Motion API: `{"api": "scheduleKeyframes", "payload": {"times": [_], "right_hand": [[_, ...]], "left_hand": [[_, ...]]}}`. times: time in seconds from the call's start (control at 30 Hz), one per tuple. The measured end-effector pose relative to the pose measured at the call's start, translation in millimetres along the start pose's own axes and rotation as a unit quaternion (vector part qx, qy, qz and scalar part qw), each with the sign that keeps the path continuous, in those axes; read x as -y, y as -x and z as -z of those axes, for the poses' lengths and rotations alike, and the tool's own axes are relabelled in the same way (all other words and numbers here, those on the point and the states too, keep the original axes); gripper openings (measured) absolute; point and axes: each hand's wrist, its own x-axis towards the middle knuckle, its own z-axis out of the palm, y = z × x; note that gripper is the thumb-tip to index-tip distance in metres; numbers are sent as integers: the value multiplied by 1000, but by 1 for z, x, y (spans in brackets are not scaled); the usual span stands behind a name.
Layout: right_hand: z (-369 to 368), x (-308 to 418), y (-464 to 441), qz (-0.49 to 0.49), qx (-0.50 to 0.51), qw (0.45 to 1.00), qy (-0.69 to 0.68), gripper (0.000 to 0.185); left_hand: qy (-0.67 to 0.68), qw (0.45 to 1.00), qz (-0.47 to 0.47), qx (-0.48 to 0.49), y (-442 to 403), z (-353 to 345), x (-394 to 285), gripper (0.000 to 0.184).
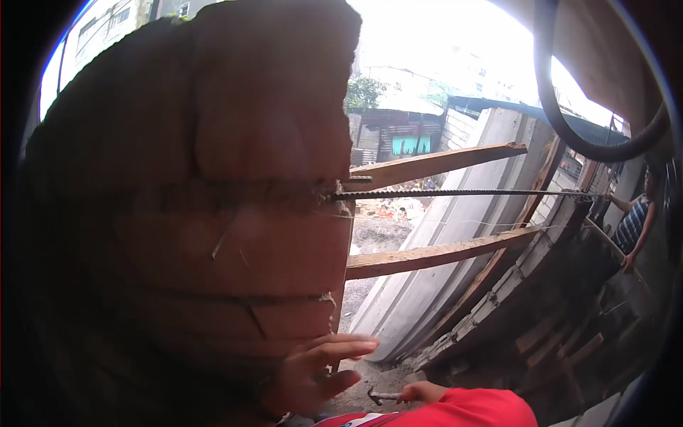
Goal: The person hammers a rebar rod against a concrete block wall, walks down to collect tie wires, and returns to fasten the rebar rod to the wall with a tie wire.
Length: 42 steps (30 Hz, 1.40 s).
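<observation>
My left hand (321,368) is held out low, close to the wall's edge, its fingers stretched to the right and the thumb apart. It holds nothing, and I cannot tell whether it touches the wall. To its right, my right hand (422,392) in a red sleeve (484,409) is closed around the handle of a claw hammer (386,396), whose head points left. A rough block wall (270,249) fills the left side. From the wall's broken edge a ribbed steel bar (441,193) runs across to the right.
Two wooden planks (441,162) (448,252) cross the gap beside the wall. Behind them lean grey corrugated sheets (427,263). A dark hose-like loop (562,135) hangs at upper right. A person in a striped top (631,226) stands at far right. Loose boards (544,349) lie lower right.
</observation>
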Motion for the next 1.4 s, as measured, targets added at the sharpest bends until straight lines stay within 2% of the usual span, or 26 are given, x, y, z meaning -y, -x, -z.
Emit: {"api": "scheduleKeyframes", "payload": {"times": [0.03, 0.07, 0.1, 0.13, 0.23, 0.27, 0.37, 0.43, 0.47, 0.6, 0.7, 0.73, 0.77, 0.8, 0.87, 0.9, 1.0, 1.07, 1.17, 1.3, 1.37, 1.4], "right_hand": [[-11, -8, 13, -18, -3, 999, -50, 47], [-38, -24, 32, -16, -2, 998, -58, 47], [-80, -35, 71, 176, -99, 946, -254, 42], [-108, -43, 96, 350, -191, 811, -428, 39], [-162, -81, -5, 243, -266, 873, -329, 46], [-186, -90, -28, 240, -272, 867, -342, 46], [-259, -99, -67, 277, -324, 791, -438, 48], [-257, -57, -16, 86, -193, 841, -497, 49], [-257, -36, 10, -10, -124, 850, -512, 50], [-309, 4, 40, -46, -132, 833, -535, 51], [-340, 23, 47, -70, -135, 826, -542, 52], [-349, 23, 38, -57, -115, 814, -566, 53], [-367, 24, 30, -43, -97, 798, -594, 54], [-376, 34, 36, -46, -100, 782, -614, 54], [-380, 55, 55, -92, -180, 824, -529, 55], [-391, 59, 59, -93, -187, 807, -553, 55], [-411, 61, 49, -53, -205, 776, -595, 57], [-431, 52, 21, -26, -304, 794, -526, 68], [-439, 56, 52, -25, -309, 799, -516, 75], [-453, 51, 75, -62, -314, 774, -546, 80], [-455, 47, 89, -44, -446, 755, -479, 79], [-451, 51, 107, -46, -447, 754, -480, 79]], "left_hand": [[1, 1000, 3, 7, -16, -1, -2, 41], [-16, 998, -61, 15, -32, 0, -1, 43], [-29, 991, -125, 23, -47, -1, 0, 45], [20, 991, -129, 10, -62, -6, 6, 50], [177, 977, -114, -18, -98, -27, 8, 59], [247, 963, -99, -31, -107, -34, 11, 60], [399, 912, -61, -73, -126, -52, 13, 63], [461, 884, -35, -77, -130, -51, 13, 65], [478, 874, -31, -78, -133, -52, 14, 69], [472, 875, -52, -90, -132, -46, 14, 83], [487, 860, -55, -141, -139, -45, 15, 74], [489, 855, -59, -160, -144, -47, 22, 64], [510, 837, -68, -187, -150, -48, 35, 66], [480, 850, -76, -205, -157, -48, 36, 60], [415, 872, -102, -239, -170, -55, 45, 51], [377, 880, -125, -261, -177, -59, 52, 48], [386, 872, -137, -267, -190, -64, 61, 50], [403, 857, -161, -279, -199, -67, 65, 51], [374, 864, -182, -284, -198, -74, 62, 48], [328, 882, -216, -261, -203, -81, 40, 50], [303, 888, -237, -253, -208, -86, 32, 51], [318, 878, -242, -263, -211, -89, 28, 51]]}}
